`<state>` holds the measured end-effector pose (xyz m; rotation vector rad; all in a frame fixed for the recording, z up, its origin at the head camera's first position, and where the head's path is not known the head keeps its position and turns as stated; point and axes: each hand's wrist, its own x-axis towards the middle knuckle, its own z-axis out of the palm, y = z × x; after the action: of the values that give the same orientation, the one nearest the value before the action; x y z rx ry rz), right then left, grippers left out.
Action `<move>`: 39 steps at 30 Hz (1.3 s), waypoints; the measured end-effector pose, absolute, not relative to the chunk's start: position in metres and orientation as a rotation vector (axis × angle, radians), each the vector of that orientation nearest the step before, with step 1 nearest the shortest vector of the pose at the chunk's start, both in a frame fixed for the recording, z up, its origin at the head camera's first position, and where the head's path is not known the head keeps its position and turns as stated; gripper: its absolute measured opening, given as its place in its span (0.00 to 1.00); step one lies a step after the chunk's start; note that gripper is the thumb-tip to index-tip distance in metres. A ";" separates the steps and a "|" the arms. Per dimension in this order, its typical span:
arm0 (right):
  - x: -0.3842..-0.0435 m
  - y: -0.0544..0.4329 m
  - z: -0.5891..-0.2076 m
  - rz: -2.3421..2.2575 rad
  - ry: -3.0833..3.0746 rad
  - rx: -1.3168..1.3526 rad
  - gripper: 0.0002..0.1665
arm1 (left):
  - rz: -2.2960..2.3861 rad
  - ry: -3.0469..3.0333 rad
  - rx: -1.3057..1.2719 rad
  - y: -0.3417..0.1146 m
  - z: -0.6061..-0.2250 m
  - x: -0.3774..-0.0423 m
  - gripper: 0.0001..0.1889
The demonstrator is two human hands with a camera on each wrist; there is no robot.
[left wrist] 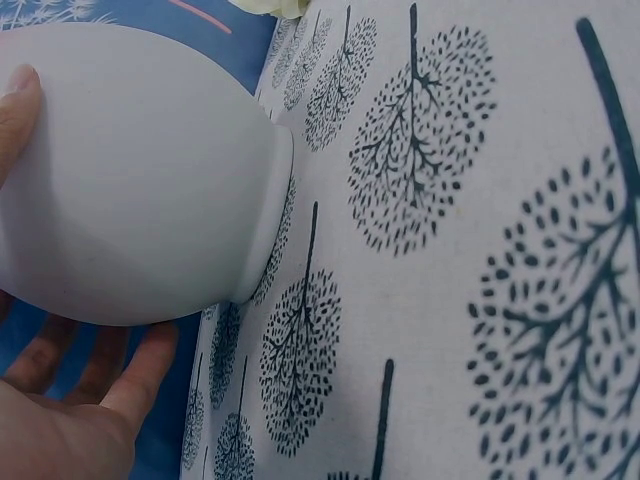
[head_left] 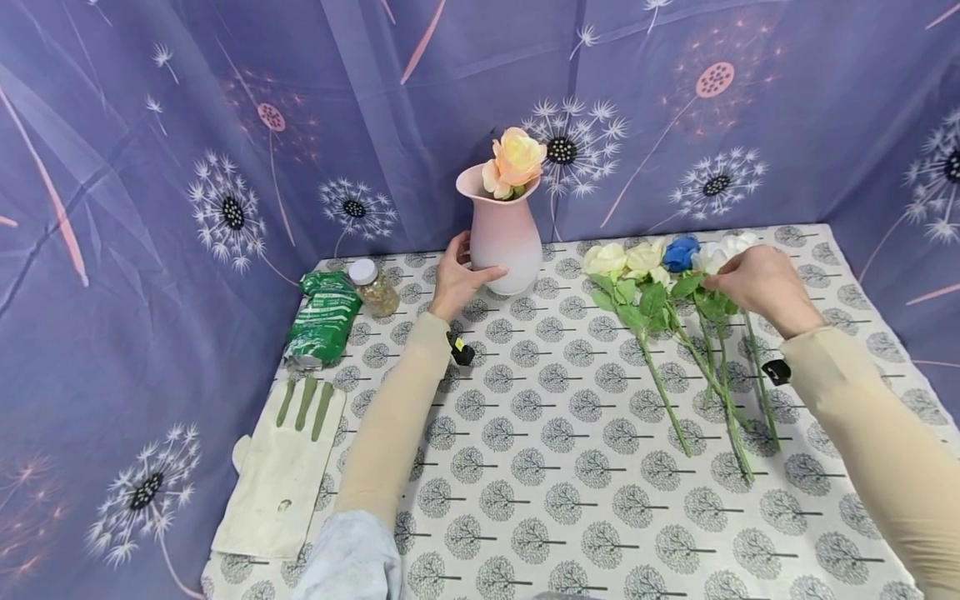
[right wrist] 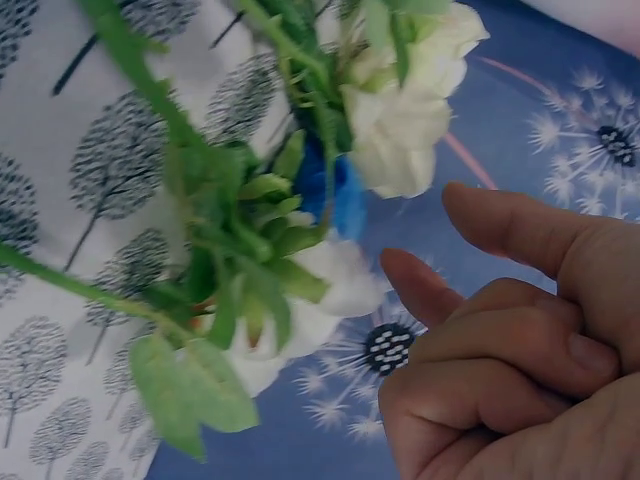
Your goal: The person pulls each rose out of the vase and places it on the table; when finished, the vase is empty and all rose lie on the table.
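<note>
A pink-to-white vase point(head_left: 506, 237) stands upright at the back of the table, with a peach rose point(head_left: 517, 158) in its mouth. My left hand point(head_left: 459, 279) holds its lower body, thumb on the near side and fingers round the other. To the right lie several long-stemmed flowers: cream roses point(head_left: 643, 257), a blue flower point(head_left: 681, 253) and white flowers point(head_left: 738, 242). Over the white blooms is my right hand point(head_left: 765, 283). In the right wrist view its thumb and index finger stand apart with nothing between them, beside the white flower point(right wrist: 330, 300); the other fingers are bent.
At the left are a green packet point(head_left: 324, 317), a white-lidded jar point(head_left: 375, 287) and a pair of cream gloves point(head_left: 281, 475) with green strips. A purple dandelion-print curtain point(head_left: 450, 75) hangs behind the tree-print tablecloth point(head_left: 532, 508). Green stems point(head_left: 663, 392) point toward the front.
</note>
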<state>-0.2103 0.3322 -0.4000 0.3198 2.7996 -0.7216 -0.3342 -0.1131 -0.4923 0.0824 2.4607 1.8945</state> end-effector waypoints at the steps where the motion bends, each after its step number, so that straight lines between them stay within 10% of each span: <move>1: -0.210 0.330 -0.398 -0.730 2.811 0.309 0.41 | 1.893 2.461 0.080 -0.113 -0.492 -0.334 0.57; 39: -0.266 0.143 -0.313 -1.331 3.000 -0.050 0.15 | 1.906 2.456 0.078 -0.113 -0.493 -0.335 0.57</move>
<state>-0.2662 0.1433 -0.3129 -0.0499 2.9995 -1.3309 -0.3351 -0.1133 -0.4927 0.0775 2.4560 1.9058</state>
